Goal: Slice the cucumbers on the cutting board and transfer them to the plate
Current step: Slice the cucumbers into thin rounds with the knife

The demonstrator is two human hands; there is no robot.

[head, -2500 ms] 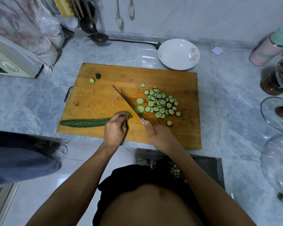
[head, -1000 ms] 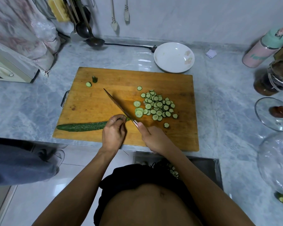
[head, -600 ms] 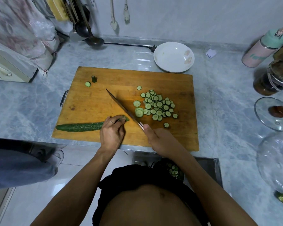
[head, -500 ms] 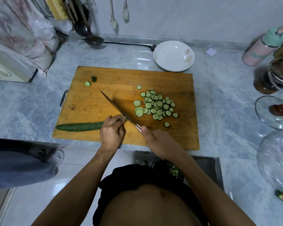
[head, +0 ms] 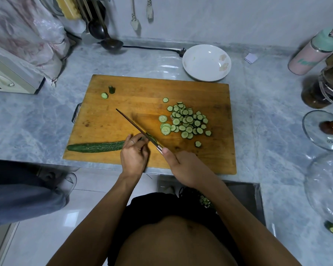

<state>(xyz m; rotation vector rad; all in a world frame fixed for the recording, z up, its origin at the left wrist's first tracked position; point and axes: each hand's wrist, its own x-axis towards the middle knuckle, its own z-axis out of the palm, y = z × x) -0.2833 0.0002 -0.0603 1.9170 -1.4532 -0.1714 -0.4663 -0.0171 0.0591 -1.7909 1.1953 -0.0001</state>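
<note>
A long, bumpy, dark green cucumber (head: pixel 96 147) lies on the wooden cutting board (head: pixel 123 104), near its front edge. The left hand (head: pixel 134 154) curls its fingers on the cut end, holding it down. The right hand (head: pixel 183 167) holds the knife (head: pixel 136 128), blade against that end. Round slices (head: pixel 186 120) are piled to the right.

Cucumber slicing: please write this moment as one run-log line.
step: slicing | left hand: holds cucumber | right hand: grips knife | plate: empty
</note>
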